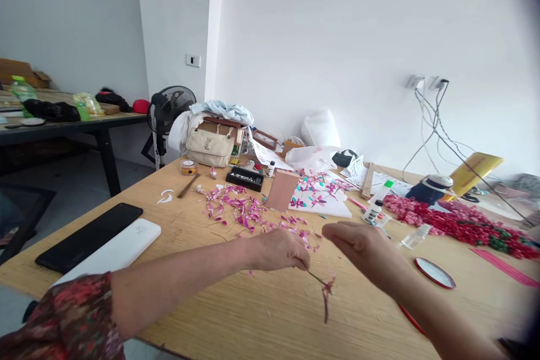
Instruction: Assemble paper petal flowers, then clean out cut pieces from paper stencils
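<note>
Near the middle of the wooden table (236, 304), my left hand (280, 250) is closed on the green stem of a small flower (328, 287), which hangs to the right of the fingertips with a dark strand drooping down. My right hand (358, 239) is just right of and above the flower, its fingers held together and pointing left; what they hold, if anything, is hidden. Pink and purple petals (236, 205) lie scattered beyond my left hand. Behind them a pinkish flat board (282, 190) leans beside a white sheet (337, 208) with purple flowers.
A black phone (90, 233) and a white power bank (113, 247) lie at the left. Small bottles (373, 212), a round red-rimmed lid (434, 273) and a pink-red garland (455, 219) are on the right. A black box (244, 178) and a beige bag (210, 147) stand farther back.
</note>
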The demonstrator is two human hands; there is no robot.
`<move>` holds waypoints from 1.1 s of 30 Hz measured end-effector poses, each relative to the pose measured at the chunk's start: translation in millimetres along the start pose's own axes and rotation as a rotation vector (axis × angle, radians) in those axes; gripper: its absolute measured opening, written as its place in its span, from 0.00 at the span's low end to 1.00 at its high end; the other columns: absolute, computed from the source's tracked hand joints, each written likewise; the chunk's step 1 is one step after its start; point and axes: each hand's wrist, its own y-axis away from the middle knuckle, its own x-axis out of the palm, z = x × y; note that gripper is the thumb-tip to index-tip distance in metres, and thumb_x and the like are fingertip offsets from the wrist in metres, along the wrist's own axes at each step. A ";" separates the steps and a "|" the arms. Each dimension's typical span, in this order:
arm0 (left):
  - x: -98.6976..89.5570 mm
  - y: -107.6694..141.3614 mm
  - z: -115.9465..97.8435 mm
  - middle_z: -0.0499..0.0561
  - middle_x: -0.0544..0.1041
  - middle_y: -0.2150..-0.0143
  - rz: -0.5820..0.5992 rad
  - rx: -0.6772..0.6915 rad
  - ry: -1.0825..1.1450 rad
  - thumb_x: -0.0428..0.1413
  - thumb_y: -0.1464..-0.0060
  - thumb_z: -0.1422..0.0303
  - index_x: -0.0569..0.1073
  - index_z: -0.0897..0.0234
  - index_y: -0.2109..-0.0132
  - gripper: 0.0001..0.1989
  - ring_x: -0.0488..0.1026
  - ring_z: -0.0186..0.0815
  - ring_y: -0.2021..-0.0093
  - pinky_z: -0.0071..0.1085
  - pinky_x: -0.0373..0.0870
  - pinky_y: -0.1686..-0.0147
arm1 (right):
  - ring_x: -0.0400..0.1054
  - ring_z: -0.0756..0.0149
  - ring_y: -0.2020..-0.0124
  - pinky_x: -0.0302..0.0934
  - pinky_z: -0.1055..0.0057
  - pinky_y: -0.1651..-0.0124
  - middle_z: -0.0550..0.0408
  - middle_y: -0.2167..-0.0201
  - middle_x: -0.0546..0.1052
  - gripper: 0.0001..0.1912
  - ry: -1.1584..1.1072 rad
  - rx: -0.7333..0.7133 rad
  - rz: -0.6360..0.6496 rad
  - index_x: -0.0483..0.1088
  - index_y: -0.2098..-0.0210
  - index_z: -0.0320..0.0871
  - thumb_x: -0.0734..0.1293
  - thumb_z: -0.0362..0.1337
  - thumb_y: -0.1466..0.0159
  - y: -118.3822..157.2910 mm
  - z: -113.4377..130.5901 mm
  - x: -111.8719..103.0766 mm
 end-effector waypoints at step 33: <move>-3.1 -5.6 7.1 0.46 0.69 0.78 -0.610 -0.262 0.688 0.57 0.56 0.68 0.70 0.67 0.72 0.06 0.66 0.28 0.77 0.26 0.63 0.73 | 0.60 0.71 0.81 0.42 0.75 0.78 0.58 0.81 0.69 0.13 0.133 0.024 0.171 0.65 0.77 0.42 0.55 0.29 0.40 9.8 41.7 69.0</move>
